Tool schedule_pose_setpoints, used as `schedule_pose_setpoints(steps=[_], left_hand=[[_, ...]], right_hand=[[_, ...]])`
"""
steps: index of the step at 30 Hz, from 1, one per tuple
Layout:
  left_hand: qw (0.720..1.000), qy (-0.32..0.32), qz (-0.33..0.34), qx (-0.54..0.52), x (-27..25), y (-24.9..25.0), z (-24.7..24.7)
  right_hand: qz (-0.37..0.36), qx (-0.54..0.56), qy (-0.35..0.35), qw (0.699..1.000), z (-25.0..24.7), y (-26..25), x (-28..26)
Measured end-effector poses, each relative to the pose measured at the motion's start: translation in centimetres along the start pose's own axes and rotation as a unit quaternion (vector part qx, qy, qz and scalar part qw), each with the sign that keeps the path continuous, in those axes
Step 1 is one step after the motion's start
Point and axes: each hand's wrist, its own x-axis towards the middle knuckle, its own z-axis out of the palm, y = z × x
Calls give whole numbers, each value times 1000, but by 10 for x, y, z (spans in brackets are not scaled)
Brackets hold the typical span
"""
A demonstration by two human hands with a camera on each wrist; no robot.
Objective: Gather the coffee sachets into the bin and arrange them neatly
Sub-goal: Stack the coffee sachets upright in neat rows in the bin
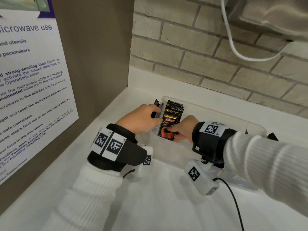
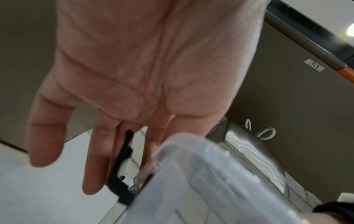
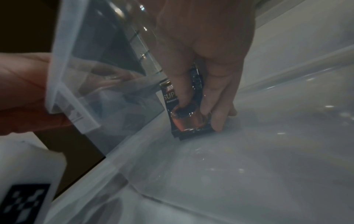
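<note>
A clear plastic bin (image 1: 216,112) stands on the white counter. A stack of black coffee sachets (image 1: 171,117) with an orange cup picture lies inside at its left end. My left hand (image 1: 157,116) holds the bin's left end wall by the black latch (image 2: 124,159), thumb at the rim and fingers (image 2: 95,151) outside. My right hand (image 1: 175,133) reaches into the bin and pinches the near end of the stack (image 3: 184,121), thumb on the cup picture and fingers (image 3: 216,115) along its right side. The lower sachets are hidden under the top one.
A brick wall (image 1: 200,55) runs behind the bin and a brown side wall with a microwave notice (image 1: 33,80) stands at the left. A white cable (image 1: 233,47) hangs from a metal appliance at the upper right. A black cable (image 1: 233,197) crosses the counter in front.
</note>
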Motion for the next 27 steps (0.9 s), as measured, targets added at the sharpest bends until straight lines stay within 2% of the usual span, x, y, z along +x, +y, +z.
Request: schedule_pose_setpoints(steps=[10, 16, 20, 22, 27], left_hand=[[1000, -2, 1, 5, -2, 2, -1], [1000, -6, -1, 12, -1, 1, -1], [1000, -7, -3, 16, 0, 1, -1], [1000, -7, -3, 21, 0, 1, -1], [1000, -7, -4, 15, -1, 1, -1]], right_hand=[[-3, -13, -6, 1000, 0, 5, 0], [-38, -35, 14, 999, 0, 5, -2], [-54, 6, -3, 999, 4, 4, -3], [-37, 37, -17, 998, 4, 3, 0], [-31, 87, -3, 996, -2, -1, 13]])
